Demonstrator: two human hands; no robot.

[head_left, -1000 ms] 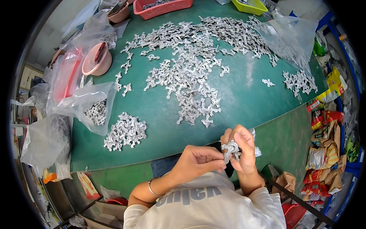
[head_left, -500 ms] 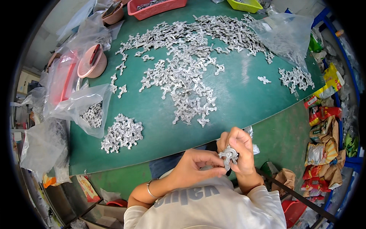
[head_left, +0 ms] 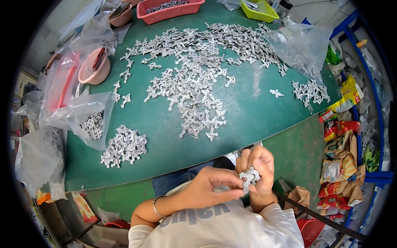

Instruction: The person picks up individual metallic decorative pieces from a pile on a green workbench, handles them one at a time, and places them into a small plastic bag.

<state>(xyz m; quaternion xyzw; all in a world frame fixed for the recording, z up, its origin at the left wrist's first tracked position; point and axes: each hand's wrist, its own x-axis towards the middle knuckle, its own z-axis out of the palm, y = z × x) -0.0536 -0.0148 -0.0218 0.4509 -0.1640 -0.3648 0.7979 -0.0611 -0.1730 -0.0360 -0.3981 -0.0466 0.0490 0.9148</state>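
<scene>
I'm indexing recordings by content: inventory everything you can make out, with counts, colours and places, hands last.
Table: one, green, centre
Held metal piece: at least one, silver, lower centre
Loose metal pieces: many, silver, mostly heaped on table
Tray: one, red, table's far edge
Bin: one, yellow, right of tray
Bowls: at least two, pink, left
Tool: one, red, atop nearer bowl
Plastic bags: several, clear, both sides
Packages: several, multicoloured, right
Rack: one, blue, far right
Shirt: one, white, bottom
Left hand: one, bare, fingertips on held piece
Right hand: one, bare, gripping it
</scene>
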